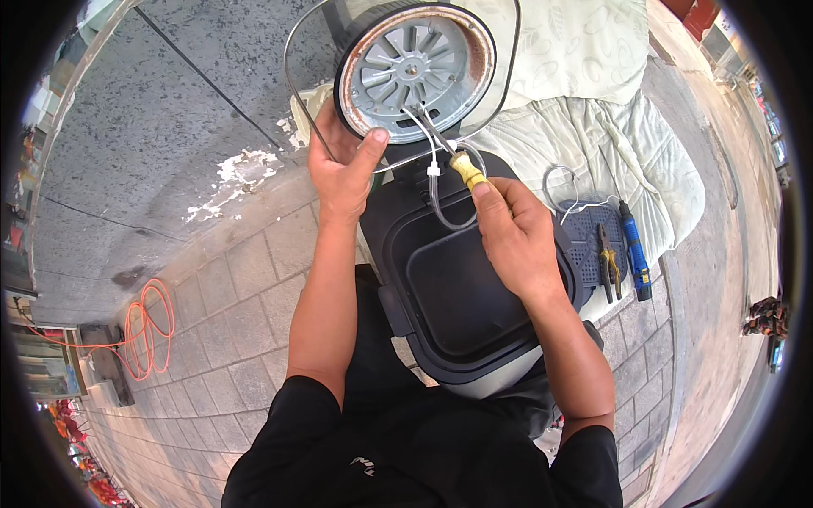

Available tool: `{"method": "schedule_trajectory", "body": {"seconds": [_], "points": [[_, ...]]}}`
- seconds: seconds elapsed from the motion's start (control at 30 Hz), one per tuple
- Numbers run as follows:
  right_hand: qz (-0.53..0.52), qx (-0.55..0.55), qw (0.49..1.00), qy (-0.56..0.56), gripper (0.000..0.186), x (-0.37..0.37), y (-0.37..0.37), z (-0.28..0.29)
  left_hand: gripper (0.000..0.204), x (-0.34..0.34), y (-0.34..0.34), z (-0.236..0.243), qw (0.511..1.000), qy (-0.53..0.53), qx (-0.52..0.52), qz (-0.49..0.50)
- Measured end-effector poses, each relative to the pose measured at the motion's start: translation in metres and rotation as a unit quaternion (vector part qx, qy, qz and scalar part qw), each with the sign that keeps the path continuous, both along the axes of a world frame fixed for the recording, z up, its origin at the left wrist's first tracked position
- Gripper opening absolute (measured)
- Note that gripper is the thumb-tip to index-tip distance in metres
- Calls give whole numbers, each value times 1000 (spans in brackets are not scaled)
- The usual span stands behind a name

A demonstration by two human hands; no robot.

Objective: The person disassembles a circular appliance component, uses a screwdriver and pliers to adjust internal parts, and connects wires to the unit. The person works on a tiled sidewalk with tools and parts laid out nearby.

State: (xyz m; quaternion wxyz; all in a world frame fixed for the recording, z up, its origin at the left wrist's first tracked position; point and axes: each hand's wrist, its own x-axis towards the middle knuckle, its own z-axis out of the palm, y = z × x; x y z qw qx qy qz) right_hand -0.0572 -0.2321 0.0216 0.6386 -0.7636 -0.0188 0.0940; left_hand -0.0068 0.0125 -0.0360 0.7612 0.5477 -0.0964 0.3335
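Note:
A round grey metal part [412, 51] with radial slots, a rust-stained inner wall and a black outer rim is tilted towards me at the top middle. My left hand [343, 165] grips its lower left edge, thumb on the rim, other fingers mostly hidden behind. In my right hand [517, 229] is a screwdriver [468, 169] with a yellow handle. Its shaft points at a slot low in the metal part, where white wires come out; whether the tip touches cannot be told. A white connector [434, 171] joins these wires to a grey cable. Below sits a black appliance [470, 296] with a rounded square lid.
Pale quilted cloth [627, 161] lies at the right. On it, a dark perforated mat [584, 233] bears pliers [608, 262], with a blue pen-shaped tool [633, 250] alongside. A grey speckled surface [186, 127] stands left. An orange cord [148, 330] is coiled on the paving [229, 356].

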Motion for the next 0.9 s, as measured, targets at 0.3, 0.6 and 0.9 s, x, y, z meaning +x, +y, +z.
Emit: {"method": "schedule_trajectory", "body": {"seconds": [0.3, 0.6, 0.9], "points": [[29, 328, 905, 269, 45, -3, 4, 13, 75, 0, 0, 0, 1000, -2, -14, -4], [37, 230, 933, 275, 41, 1, 9, 23, 76, -2, 2, 0, 1000, 6, -23, -7], [-36, -331, 839, -430, 39, -12, 16, -3, 78, -4, 1, 3, 999, 20, -31, -11]]}}
